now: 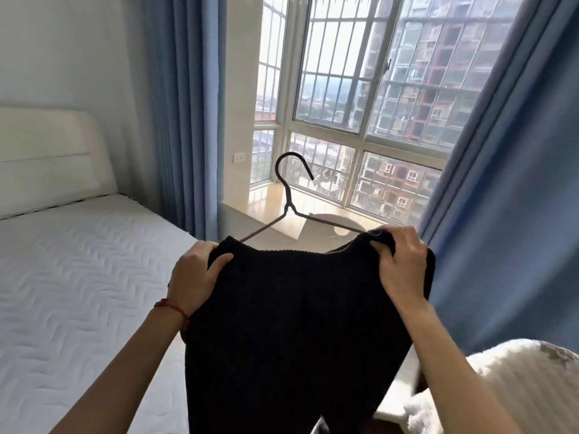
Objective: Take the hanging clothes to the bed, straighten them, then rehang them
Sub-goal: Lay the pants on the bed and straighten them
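At the left of the frame lies the bed [78,277] with its white quilted mattress, and nothing rests on the part we see. In the centre, the left hand [195,274] grips the left shoulder of the dark garment [297,324], thumb over the front of the cloth. The thin hanger [289,208] rises above the neckline, its hook free in front of the window [360,104]. Further right, the right hand [402,264] pinches the other shoulder, and here the hanger's end seems to be already under the cloth, though this is not sure. The garment hangs down between and below both hands. If one shoulder slips off the wire, the hanger could tip and the garment slide down unevenly.
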Demonstrator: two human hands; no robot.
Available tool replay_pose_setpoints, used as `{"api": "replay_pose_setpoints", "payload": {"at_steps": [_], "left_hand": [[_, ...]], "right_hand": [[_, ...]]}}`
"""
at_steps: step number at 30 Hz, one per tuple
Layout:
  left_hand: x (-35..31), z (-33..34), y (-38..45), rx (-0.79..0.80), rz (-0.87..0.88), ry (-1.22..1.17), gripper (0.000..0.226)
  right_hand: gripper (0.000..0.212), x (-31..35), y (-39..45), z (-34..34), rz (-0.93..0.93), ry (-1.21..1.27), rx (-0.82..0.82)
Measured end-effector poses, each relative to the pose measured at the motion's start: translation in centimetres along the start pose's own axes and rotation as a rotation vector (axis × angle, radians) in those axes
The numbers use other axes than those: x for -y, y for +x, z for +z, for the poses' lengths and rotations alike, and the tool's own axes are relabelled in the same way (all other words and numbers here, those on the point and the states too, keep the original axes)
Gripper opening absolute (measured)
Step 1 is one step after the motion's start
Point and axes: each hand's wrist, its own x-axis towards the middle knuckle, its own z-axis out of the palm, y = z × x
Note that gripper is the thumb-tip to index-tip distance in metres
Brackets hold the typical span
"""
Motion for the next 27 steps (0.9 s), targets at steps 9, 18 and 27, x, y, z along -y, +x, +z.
{"api": "replay_pose_setpoints", "payload": {"at_steps": [9,18,27], "left_hand": [[5.9,11.7,8.2,-0.076,-0.309,0.076,0.019],[11.4,19.3,20.4,-0.112,-0.463,0.195,0.023],[24.5,24.4,23.8,-0.134,-0.598,0.281,0.023]], "right_hand": [[0.022,-10.9,9.4,19.3,0.026,0.193,0.309],[0.02,-16.4,16.5,34.9,0.078,0.276,0.44],[0.019,-17.7,14.7,50.4,0.025,0.276,0.6]]}}
